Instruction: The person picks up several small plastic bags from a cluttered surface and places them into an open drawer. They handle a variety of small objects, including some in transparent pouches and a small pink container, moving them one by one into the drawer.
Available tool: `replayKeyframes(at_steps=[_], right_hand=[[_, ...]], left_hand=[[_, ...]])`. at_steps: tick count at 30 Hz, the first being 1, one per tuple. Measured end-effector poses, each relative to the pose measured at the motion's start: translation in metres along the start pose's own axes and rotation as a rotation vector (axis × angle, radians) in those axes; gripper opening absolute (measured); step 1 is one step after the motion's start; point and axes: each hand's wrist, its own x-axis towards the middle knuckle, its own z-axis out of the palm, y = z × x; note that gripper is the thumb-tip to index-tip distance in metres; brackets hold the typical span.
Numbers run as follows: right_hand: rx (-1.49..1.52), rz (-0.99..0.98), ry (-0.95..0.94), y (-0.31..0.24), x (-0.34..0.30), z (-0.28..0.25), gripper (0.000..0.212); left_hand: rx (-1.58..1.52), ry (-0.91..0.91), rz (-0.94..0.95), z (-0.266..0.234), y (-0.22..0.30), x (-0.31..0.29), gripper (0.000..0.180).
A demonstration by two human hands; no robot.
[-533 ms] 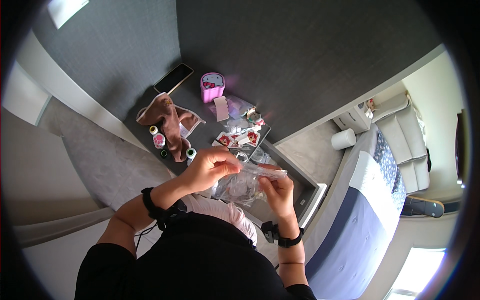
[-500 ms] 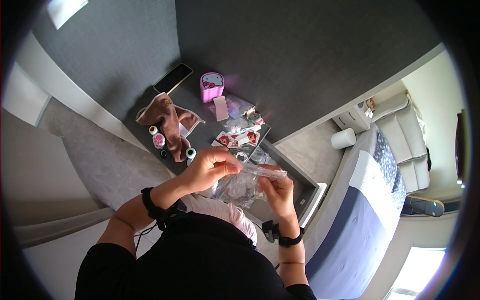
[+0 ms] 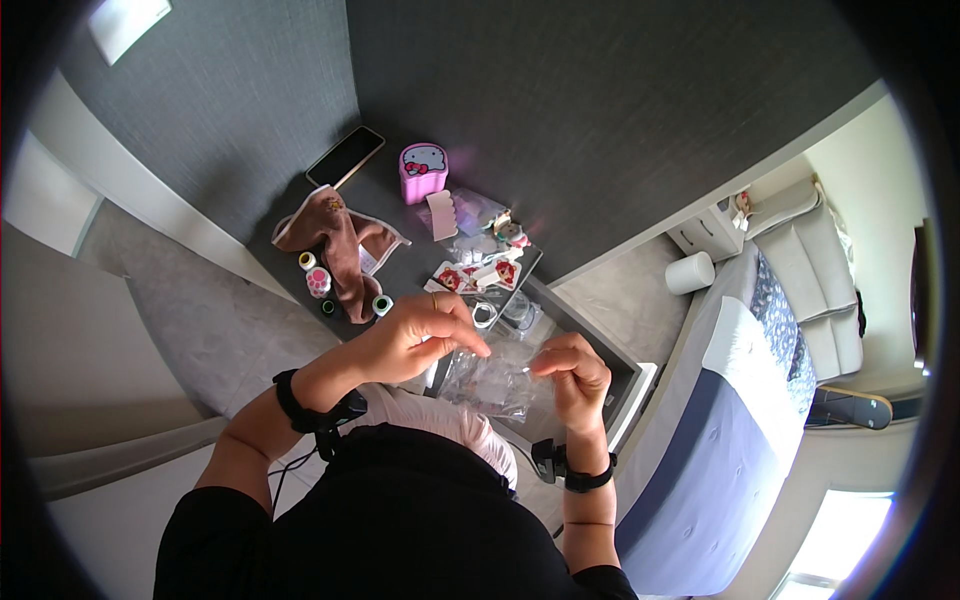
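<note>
A clear, crinkled plastic bag [image 3: 488, 388] spreads below and between my hands, over the open drawer. My left hand [image 3: 420, 335] is at the bag's left side, fingers curved and apart from the thumb, with nothing visible between them. On the right, my right hand [image 3: 575, 385] has thumb and forefinger closed at the bag's edge, seemingly pinching it; the exact contact is hard to see. Another piece of clear packaging [image 3: 522, 316] lies in the drawer beyond the hands. Thread spools, one of them a white-topped spool [image 3: 382, 305], are close to my left hand.
On the dark desktop are a brown cloth [image 3: 345, 250], a phone [image 3: 346, 156], a pink box [image 3: 424, 172], red-and-white cards [image 3: 470, 277] and a paw-print container [image 3: 317, 281]. The open drawer [image 3: 622, 380] juts toward me. A bed [image 3: 700, 470] stands at right.
My hands have moved apart, the right one shifting rightward and slightly nearer. The bag's edge, stretched between both hands before, has dropped lower, and my left fingers have opened.
</note>
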Motion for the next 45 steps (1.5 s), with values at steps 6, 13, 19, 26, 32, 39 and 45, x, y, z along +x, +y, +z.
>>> replayKeyframes(at_steps=[6, 13, 19, 26, 32, 39, 45], right_hand=[[0.031, -0.037, 0.057, 0.003, -0.002, 0.002, 0.024], [-0.077, -0.053, 0.041, -0.004, 0.001, 0.007, 0.026], [0.189, 0.028, 0.154, -0.001, -0.002, 0.017, 0.024], [0.547, 0.360, 0.074, 0.007, -0.008, 0.020, 0.048], [0.424, 0.512, 0.086, 0.007, -0.011, 0.019, 0.034], [0.097, 0.584, 0.185, 0.028, -0.023, 0.003, 0.023], [-1.021, 0.289, 0.192, 0.102, -0.071, -0.067, 0.030]], left_hand=[[0.004, -0.095, 0.090, -0.001, -0.013, -0.006, 0.029], [-0.477, -0.060, -0.459, 0.011, -0.003, 0.002, 0.072], [-0.424, -0.021, -0.475, 0.014, -0.008, 0.003, 0.054], [-0.375, 0.050, -0.439, 0.017, -0.009, 0.007, 0.046], [-0.325, -0.008, -0.441, 0.024, -0.014, 0.005, 0.048], [-0.048, 0.034, -0.462, 0.029, -0.022, 0.003, 0.050], [-0.032, 0.159, -0.551, 0.008, -0.033, -0.012, 0.044]])
